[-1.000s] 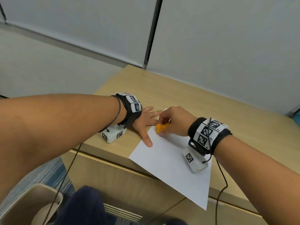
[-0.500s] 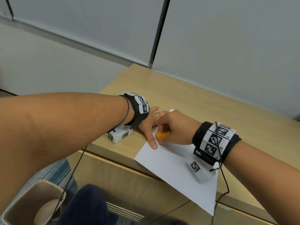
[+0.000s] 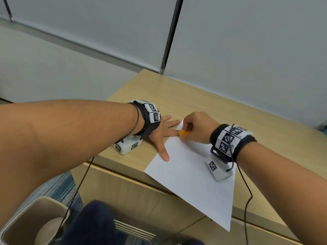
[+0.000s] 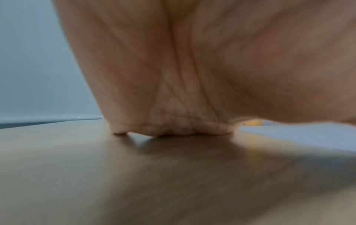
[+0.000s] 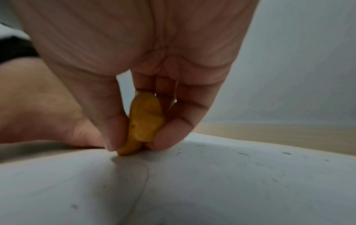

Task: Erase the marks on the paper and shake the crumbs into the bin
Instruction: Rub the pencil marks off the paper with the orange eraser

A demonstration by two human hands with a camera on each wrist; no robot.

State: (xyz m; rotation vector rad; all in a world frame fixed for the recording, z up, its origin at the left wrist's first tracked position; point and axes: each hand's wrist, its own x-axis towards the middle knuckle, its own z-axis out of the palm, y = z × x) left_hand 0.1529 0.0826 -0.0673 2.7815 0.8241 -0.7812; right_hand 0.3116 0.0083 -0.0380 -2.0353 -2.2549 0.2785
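A white sheet of paper (image 3: 191,179) lies on the wooden desk (image 3: 194,99), its near corner hanging over the front edge. My right hand (image 3: 194,129) pinches an orange eraser (image 3: 184,133) between thumb and fingers and presses its tip on the paper's far left corner. In the right wrist view the eraser (image 5: 144,123) touches the paper (image 5: 212,182), with faint pencil marks and dark crumbs (image 5: 244,154) around it. My left hand (image 3: 163,137) lies flat with spread fingers on the paper's left edge, its thumb on the sheet. The beige bin (image 3: 21,225) stands on the floor at lower left.
A grey partition wall (image 3: 247,50) rises behind the desk. Cables (image 3: 247,200) hang from both wrist units over the desk front. A dark-clothed knee (image 3: 92,223) shows beside the bin. Blue patterned carpet (image 3: 56,188) covers the floor.
The right hand has shifted the eraser slightly along the paper's far corner. The left hand stays flat on the sheet; the view has shifted.
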